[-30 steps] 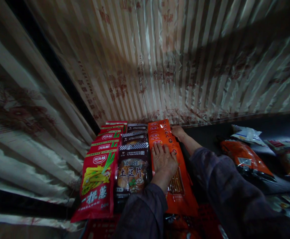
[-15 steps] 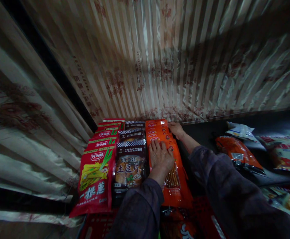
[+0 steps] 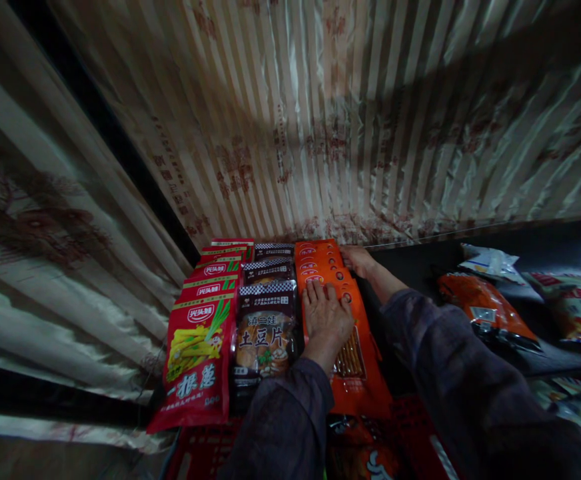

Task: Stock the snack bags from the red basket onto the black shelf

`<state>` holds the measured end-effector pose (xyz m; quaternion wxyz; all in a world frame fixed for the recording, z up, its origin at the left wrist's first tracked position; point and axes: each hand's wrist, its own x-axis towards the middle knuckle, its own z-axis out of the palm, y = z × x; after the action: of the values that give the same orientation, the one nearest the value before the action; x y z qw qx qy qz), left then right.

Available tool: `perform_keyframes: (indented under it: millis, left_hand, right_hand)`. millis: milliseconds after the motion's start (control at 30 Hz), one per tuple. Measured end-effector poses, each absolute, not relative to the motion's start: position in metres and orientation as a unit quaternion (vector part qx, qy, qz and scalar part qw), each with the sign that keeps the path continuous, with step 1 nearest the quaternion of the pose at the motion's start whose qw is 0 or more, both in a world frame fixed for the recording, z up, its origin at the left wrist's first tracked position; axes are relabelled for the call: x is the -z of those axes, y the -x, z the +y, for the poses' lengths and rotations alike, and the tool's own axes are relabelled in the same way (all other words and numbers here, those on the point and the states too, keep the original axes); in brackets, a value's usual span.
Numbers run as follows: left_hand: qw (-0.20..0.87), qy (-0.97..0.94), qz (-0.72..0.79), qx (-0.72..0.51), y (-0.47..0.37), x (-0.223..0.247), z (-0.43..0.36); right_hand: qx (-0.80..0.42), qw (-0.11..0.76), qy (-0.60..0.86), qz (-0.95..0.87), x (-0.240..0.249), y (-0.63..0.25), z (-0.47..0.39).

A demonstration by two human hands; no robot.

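My left hand (image 3: 326, 321) lies with its fingers spread on the front of the orange snack packs (image 3: 365, 387), which overlap in a row running back to the curtain. My right hand (image 3: 363, 263) is at the back right edge of these packs, its fingertips partly hidden beside them. Left of the orange row are dark brown packs (image 3: 263, 333) with a checkered top band. Red packs (image 3: 198, 363) with green and yellow pictures overlap in a row at the far left.
A pleated patterned curtain (image 3: 295, 133) hangs behind and to the left. On the dark surface (image 3: 405, 260) at right lie an orange bag (image 3: 488, 310), a small white bag (image 3: 490, 262) and a red-and-white bag (image 3: 573, 307). A red basket (image 3: 200, 447) holding packs stands in front.
The view has shifted slightly, so the packs and bags appear a little further right. Both hands stay at the orange packs, nearly unmoved relative to them.
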<state>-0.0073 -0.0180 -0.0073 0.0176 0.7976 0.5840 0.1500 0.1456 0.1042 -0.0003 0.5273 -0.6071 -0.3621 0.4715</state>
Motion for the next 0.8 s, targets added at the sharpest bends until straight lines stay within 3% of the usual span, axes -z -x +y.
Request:
perform_keyframes:
  millis: [800]
  left_hand:
    - [0.013,-0.798,0.582,-0.155,0.008,0.006,-0.019]
  right_hand:
    - [-0.460,0.563,0.590,-0.350,0.009,-0.146,0.099]
